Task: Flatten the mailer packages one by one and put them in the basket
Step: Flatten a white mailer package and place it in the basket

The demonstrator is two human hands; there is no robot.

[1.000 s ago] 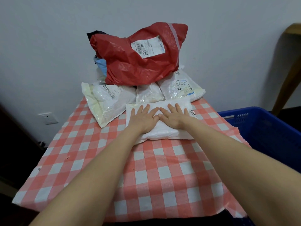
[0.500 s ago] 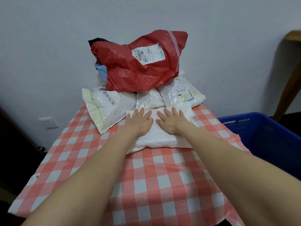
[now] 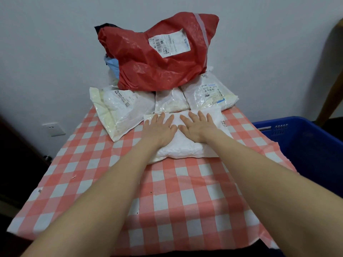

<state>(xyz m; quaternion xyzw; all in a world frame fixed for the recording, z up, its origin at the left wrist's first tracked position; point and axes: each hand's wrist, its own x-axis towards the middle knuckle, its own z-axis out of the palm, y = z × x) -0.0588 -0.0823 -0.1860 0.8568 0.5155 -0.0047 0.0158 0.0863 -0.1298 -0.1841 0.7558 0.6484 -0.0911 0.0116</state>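
A: How far along does it look?

B: Early, I'd say. The left hand (image 3: 159,129) and right hand (image 3: 199,127) lie side by side, fingers straight and spread, palms pressing down on a white package (image 3: 181,150) at the middle of the checked cloth (image 3: 176,191). It is puffy at its near edge, so not flat yet.

A: And the basket?

B: The blue basket (image 3: 304,145) stands just beside the table on the right. I cannot tell what is inside. A pile waits at the wall: a big red bag (image 3: 157,58) on top of three pale packets (image 3: 171,101), with something blue (image 3: 111,65) behind.

A: What are they made of?

B: Thin, glossy, crinkled plastic film in soft pillow shapes, with paper labels stuck on. The cloth is red-and-white squares, its right edge ragged.
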